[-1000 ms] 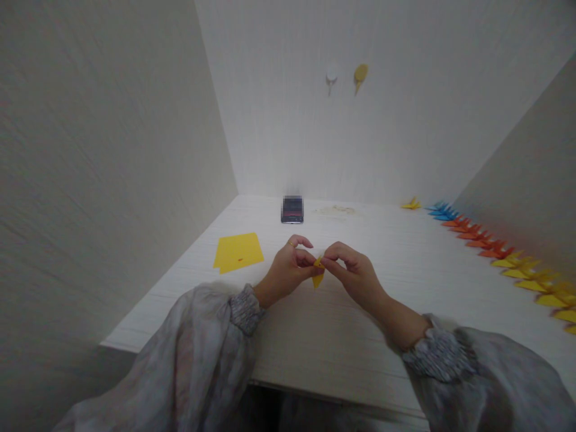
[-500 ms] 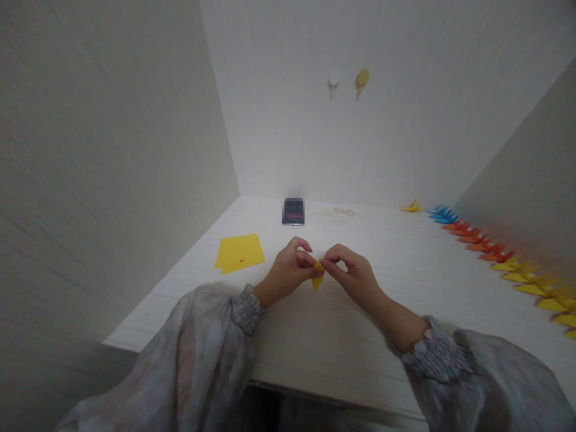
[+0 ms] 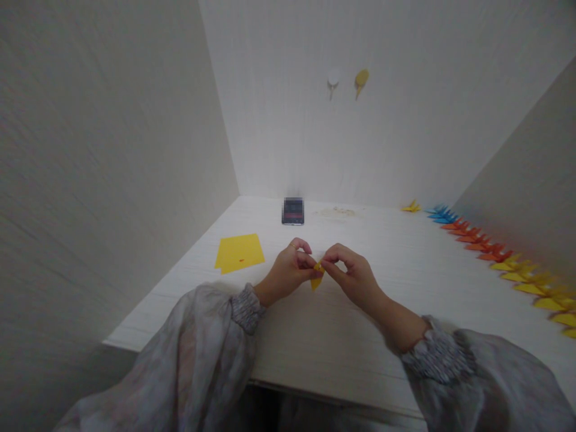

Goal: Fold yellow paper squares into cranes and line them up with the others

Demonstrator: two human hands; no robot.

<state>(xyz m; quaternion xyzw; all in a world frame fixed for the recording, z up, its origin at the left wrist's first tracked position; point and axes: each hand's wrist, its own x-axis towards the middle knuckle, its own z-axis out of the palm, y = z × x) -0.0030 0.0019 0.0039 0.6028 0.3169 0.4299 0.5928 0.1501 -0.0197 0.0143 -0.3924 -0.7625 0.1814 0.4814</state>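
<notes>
Between my two hands, above the front middle of the table, is a small piece of folded yellow paper (image 3: 316, 281), pointed at its lower end. My left hand (image 3: 290, 267) pinches it from the left, thumb against fingers, with a ring on one raised finger. From the right, my right hand (image 3: 353, 270) grips its upper edge between thumb and forefinger. The fingertips cover part of the folds. Left of my left hand lie flat yellow paper sheets (image 3: 238, 252), overlapping, with a small red mark near the front edge.
A phone (image 3: 293, 212) lies near the back wall. Along the right side of the white table (image 3: 342, 348) runs a row of folded paper cranes in blue (image 3: 443, 214), orange (image 3: 477, 239) and yellow (image 3: 528, 279). Another yellow crane (image 3: 411, 206) sits at the back. Two hooks (image 3: 361, 79) are on the wall.
Both hands keep their pinch on the folded yellow paper. Its lower tip has tilted very slightly to the left; little else differs.
</notes>
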